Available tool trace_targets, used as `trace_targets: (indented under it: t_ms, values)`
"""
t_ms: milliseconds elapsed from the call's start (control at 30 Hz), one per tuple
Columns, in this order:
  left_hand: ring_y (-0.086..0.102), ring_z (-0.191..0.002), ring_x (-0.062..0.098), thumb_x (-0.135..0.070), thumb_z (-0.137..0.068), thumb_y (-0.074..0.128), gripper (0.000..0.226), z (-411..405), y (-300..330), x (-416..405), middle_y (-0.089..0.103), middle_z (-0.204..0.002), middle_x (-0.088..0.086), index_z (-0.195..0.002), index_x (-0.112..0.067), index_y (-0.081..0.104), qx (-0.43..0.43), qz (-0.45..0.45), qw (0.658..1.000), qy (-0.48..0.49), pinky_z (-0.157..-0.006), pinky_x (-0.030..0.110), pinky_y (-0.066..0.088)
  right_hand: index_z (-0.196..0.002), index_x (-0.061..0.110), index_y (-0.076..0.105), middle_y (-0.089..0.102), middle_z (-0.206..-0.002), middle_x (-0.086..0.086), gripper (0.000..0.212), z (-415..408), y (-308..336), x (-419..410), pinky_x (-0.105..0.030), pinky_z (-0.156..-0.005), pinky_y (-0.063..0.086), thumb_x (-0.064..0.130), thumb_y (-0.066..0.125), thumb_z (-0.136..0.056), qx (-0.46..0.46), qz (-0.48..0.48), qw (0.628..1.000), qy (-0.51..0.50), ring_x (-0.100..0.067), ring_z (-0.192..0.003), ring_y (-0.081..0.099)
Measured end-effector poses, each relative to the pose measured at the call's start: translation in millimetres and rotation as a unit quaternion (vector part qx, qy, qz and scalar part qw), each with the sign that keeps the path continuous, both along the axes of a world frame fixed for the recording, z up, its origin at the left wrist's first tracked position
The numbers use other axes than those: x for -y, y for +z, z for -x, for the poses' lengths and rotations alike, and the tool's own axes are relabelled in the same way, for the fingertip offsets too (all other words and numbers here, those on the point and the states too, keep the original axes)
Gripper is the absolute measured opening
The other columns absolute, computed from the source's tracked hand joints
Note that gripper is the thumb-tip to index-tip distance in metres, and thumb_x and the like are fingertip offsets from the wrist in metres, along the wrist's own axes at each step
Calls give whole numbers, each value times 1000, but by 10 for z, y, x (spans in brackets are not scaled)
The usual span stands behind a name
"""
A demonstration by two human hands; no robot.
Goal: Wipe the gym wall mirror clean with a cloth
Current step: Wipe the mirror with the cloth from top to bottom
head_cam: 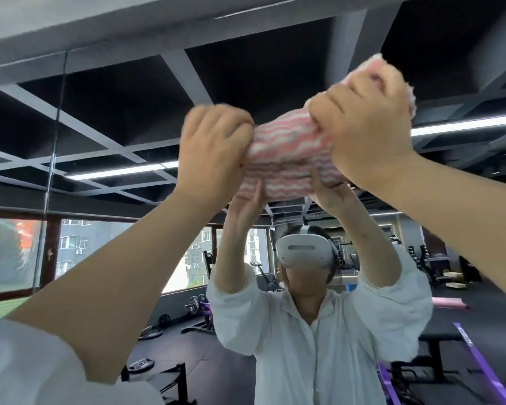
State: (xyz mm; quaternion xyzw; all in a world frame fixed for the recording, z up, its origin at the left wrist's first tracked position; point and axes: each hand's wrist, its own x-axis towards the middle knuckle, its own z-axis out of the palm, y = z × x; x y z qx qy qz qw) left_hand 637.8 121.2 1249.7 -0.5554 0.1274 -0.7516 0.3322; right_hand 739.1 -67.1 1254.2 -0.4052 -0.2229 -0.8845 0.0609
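Observation:
A pink and white striped cloth point(289, 147) is held up high, close to the wall mirror point(105, 135), which fills the view ahead. My left hand point(214, 153) grips the cloth's left end with curled fingers. The right end is bunched in my right hand point(365, 133), and a tuft of cloth sticks out above that fist. Whether the cloth touches the glass I cannot tell. The mirror reflects a person in a white shirt with both arms raised.
A vertical seam point(53, 135) between mirror panels runs down the left side. The glass reflects the dark grid ceiling with strip lights, windows, weight plates point(140, 365) on the black floor, a bench point(438, 337) and purple straps point(476, 355).

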Motion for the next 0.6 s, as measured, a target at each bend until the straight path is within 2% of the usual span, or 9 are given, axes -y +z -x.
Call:
trace_targets:
  t_ms: [67, 133, 233, 267, 333, 400, 467, 533, 600]
  values:
    - [64, -74, 28, 6, -59, 72, 23, -85, -213, -22, 68, -87, 12, -79, -2, 66, -120, -5, 992, 36, -63, 34, 50, -88, 13, 57, 58, -75, -8, 13, -89, -221, 19, -38, -77, 38, 5, 49, -81, -76, 83, 992, -62, -26, -70, 55]
    - [67, -73, 26, -1, -54, 80, 36, -259, -541, -141, 68, -93, 11, -88, -4, 68, -232, 42, 969, 78, -56, 30, 53, -100, 16, 57, 61, -91, -6, 25, -233, -581, -4, -38, -78, 44, 20, 64, -77, -248, 172, 943, -139, -27, -84, 59]
    - [60, -104, 31, -24, -73, 66, 30, -373, -902, -297, 62, -117, 17, -95, -3, 69, -335, 54, 939, 49, -85, 40, 52, -108, 11, 61, 62, -108, -13, 44, -413, -1066, 43, -44, -81, 47, 43, 57, -78, -369, 216, 897, -112, -32, -94, 58]
    - [56, -111, 31, -31, -81, 56, 31, -359, -974, -289, 62, -120, 16, -91, -5, 70, -343, 67, 937, 19, -93, 43, 46, -111, 9, 63, 61, -114, -16, 55, -440, -1187, 66, -47, -84, 46, 53, 48, -81, -370, 215, 899, -91, -35, -98, 56]
    - [58, -109, 30, -31, -90, 43, 36, -338, -1058, -224, 67, -109, 11, -86, -7, 70, -336, 106, 934, -59, -96, 38, 42, -106, 8, 67, 61, -119, -16, 70, -439, -1327, 99, -47, -88, 42, 66, 32, -89, -373, 218, 901, -37, -36, -103, 55]
    - [60, -99, 30, -26, -91, 41, 30, -387, -1124, -146, 67, -102, 7, -96, -10, 65, -300, 122, 942, -81, -89, 37, 45, -91, 12, 73, 65, -114, -11, 69, -389, -1366, 101, -45, -86, 43, 60, 24, -96, -369, 227, 901, 15, -34, -98, 59]
    - [52, -114, 30, -34, -88, 42, 35, -534, -1215, -105, 58, -123, 8, -116, -17, 55, -268, 109, 957, 4, -97, 52, 43, -83, 13, 75, 67, -111, -10, 53, -386, -1382, 49, -44, -86, 42, 44, 35, -95, -337, 211, 918, 18, -33, -96, 61]
    - [35, -133, 32, -51, -89, 36, 53, -691, -1322, -100, 38, -144, 8, -136, -26, 40, -269, 89, 954, 102, -101, 71, 22, -100, 9, 71, 62, -123, -17, 46, -465, -1417, -35, -49, -94, 40, 41, 39, -88, -335, 186, 923, -21, -38, -109, 57]
    - [22, -140, 35, -60, -94, 21, 59, -807, -1380, -100, 24, -153, 7, -145, -30, 26, -261, 77, 952, 140, -102, 75, 11, -133, 10, 49, 45, -143, -22, 61, -575, -1491, -116, -61, -103, 32, 52, 29, -93, -366, 179, 912, -45, -45, -129, 42]
